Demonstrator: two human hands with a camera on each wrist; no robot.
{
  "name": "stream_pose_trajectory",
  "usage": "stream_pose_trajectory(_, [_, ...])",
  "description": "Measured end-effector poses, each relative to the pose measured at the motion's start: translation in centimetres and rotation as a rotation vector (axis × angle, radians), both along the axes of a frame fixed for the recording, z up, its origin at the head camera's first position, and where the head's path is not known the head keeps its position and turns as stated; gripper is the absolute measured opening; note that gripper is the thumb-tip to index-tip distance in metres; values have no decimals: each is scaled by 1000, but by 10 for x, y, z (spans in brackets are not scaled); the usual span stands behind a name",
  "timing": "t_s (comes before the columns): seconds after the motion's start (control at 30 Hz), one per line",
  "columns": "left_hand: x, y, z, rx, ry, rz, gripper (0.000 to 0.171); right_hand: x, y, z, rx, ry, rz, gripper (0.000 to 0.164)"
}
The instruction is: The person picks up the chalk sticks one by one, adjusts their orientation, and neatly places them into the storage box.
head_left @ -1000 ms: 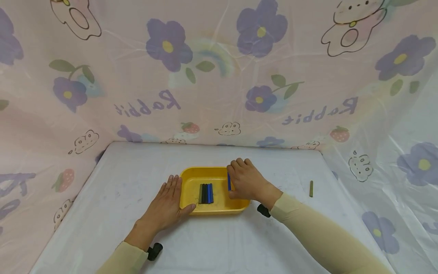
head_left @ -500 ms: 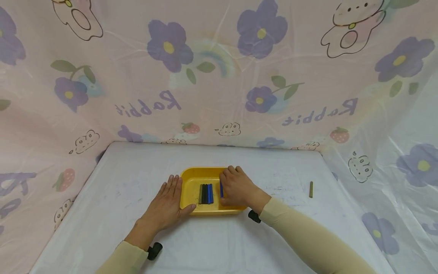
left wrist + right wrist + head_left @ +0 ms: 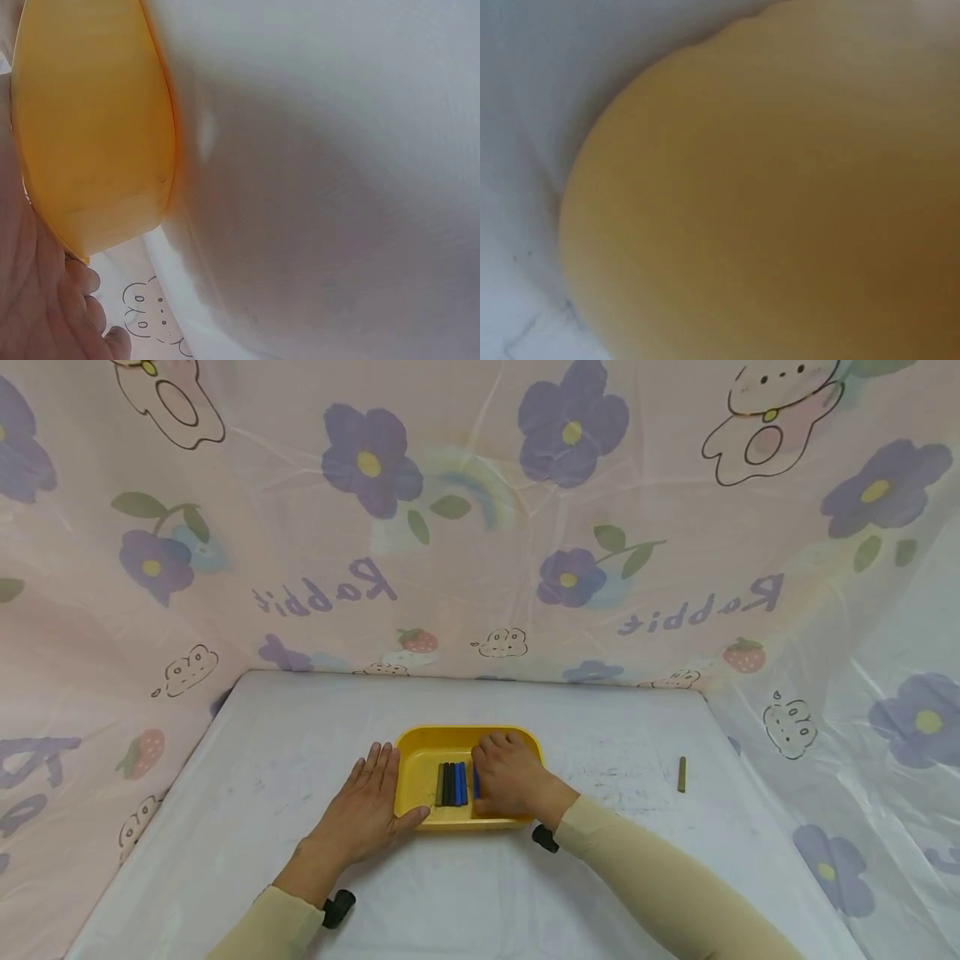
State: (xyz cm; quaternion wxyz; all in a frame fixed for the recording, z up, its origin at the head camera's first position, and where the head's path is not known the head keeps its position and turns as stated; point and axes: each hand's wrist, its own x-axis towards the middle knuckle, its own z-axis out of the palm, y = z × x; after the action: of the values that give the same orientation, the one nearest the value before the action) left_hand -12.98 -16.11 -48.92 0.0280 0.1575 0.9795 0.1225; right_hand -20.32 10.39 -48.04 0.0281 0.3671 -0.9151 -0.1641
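Note:
A yellow tray [image 3: 468, 825] sits mid-table, and a short row of olive, black and blue crayons [image 3: 452, 785] lies side by side on its floor. Between thumb and fingers my right hand [image 3: 508, 777] pinches a blue crayon [image 3: 476, 782], held upright in line just right of that row; most of it is covered by the hand. My left hand [image 3: 366, 806] rests against the tray's left end with straight fingers, its thumb over the front left corner. The left wrist view shows the tray's outer wall [image 3: 97, 142]; the right wrist view shows mostly blurred yellow tray wall [image 3: 742, 195].
One olive crayon [image 3: 682, 774] lies alone on the white tabletop [image 3: 622, 718] to the right. Faint scribble marks show on the cloth between it and the tray. A printed curtain [image 3: 465, 552] closes off the back and sides.
My right hand has moved left and down into the tray, bringing the blue crayon from the right end to beside the row. The left hand has stayed put.

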Motion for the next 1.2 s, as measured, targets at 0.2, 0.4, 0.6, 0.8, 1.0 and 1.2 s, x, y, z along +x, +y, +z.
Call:
stream_pose_trajectory(0.2, [-1, -1, 1, 14, -4, -6, 109, -1, -2, -4, -7, -9, -1, 64])
stream_pose_trajectory(0.4, [0, -1, 0, 21, -10, -7, 109, -3, -4, -7, 1, -42, -11, 69])
stream_pose_trajectory(0.6, [0, 0, 0, 29, -16, -9, 109, -5, -6, -10, -11, -89, -20, 73])
stream_pose_trajectory(0.8, [-1, -1, -2, 21, -4, -12, 110, -6, -7, -12, -2, -91, -19, 74])
stream_pose_trajectory(1.0, [-1, -1, -3, 27, 2, -11, 110, -5, -8, -11, -1, -101, -21, 74])
stream_pose_trajectory(1.2, [-1, -1, -3, 21, -3, -11, 110, -4, -9, -9, -8, -100, -19, 74])
